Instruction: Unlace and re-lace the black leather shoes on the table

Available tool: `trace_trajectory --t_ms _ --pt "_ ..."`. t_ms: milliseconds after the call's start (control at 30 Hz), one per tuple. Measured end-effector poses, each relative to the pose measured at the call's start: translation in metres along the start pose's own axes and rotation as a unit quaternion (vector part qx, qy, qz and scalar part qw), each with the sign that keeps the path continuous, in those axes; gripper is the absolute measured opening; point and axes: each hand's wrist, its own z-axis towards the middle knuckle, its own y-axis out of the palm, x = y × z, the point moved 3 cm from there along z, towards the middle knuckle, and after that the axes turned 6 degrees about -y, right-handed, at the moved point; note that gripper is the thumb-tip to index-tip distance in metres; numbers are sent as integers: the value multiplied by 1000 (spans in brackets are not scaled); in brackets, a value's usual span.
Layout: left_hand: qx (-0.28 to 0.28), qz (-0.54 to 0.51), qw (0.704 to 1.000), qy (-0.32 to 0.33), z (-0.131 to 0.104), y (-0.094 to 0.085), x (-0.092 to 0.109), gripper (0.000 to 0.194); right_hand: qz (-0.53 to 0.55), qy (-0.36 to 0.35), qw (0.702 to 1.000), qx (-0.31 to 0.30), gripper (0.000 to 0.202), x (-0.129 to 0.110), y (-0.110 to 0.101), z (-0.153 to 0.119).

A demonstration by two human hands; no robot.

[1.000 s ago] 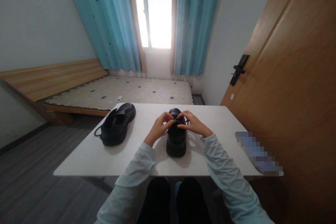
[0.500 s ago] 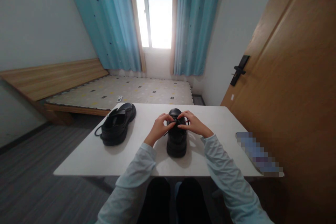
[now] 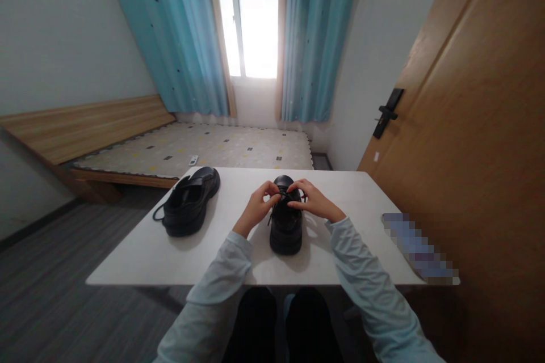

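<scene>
A black lace-up shoe [image 3: 286, 232] stands upright on the white table in front of me, heel towards me and toe pointing away. My left hand [image 3: 260, 204] is at the left of its lacing, thumb and fingers closed on a black shoelace [image 3: 269, 219] whose end hangs down the shoe's side. At the right of the lacing, my right hand [image 3: 311, 199] also pinches the lace, and a loop of it shows beside the fingers. The knot area between the fingertips is dark and hard to make out. A second black shoe [image 3: 187, 215] rests at the table's left side.
The white table [image 3: 140, 264] has a flat blurred item [image 3: 419, 249] at its right edge. Behind it is a bed [image 3: 230, 150] with a small white remote [image 3: 193, 160] on it. A wooden door [image 3: 468, 125] stands at the right.
My left fingers have shifted slightly left and up, away from the right hand's fingertips. Both shoes stay in place, and my right hand has hardly moved.
</scene>
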Motion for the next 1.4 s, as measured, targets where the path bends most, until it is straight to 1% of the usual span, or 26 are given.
trace_trajectory --t_ms 100,200,333,400,767,933,1033,1100,1167,1300,1400 --pt "19 -16 1000 12 1 -2 -1 7 -1 0 1000 -1 29 0 0 0" --pt "39 -68 997 19 1 -5 -2 8 0 2 1000 -1 29 1 0 -1" --pt "57 -154 986 2 1 -6 -2 16 2 7 1000 -1 29 0 0 -1" --pt "62 -181 982 -3 1 -6 -2 19 2 13 1000 -1 30 0 -1 -1" --pt "76 -165 983 -9 -1 -8 5 19 0 12 1000 -2 29 -1 -2 -1" --pt "105 -134 985 -21 -2 -10 4 20 -4 11 1000 -4 29 -1 -1 -1" --pt "118 -137 983 -27 -2 -12 5 19 -2 6 1000 1 30 0 -1 -1" --pt "141 -150 978 -18 -2 -15 5 17 0 4 1000 3 30 0 -1 -1" --pt "159 -173 972 4 -2 -18 5 13 1 5 1000 5 31 0 -2 -2" --pt "152 -227 960 54 -4 -22 5 10 1 0 1000 13 30 -2 -3 -3" --pt "156 -191 968 44 -4 -21 6 13 5 -7 1000 20 29 -3 -3 -2"
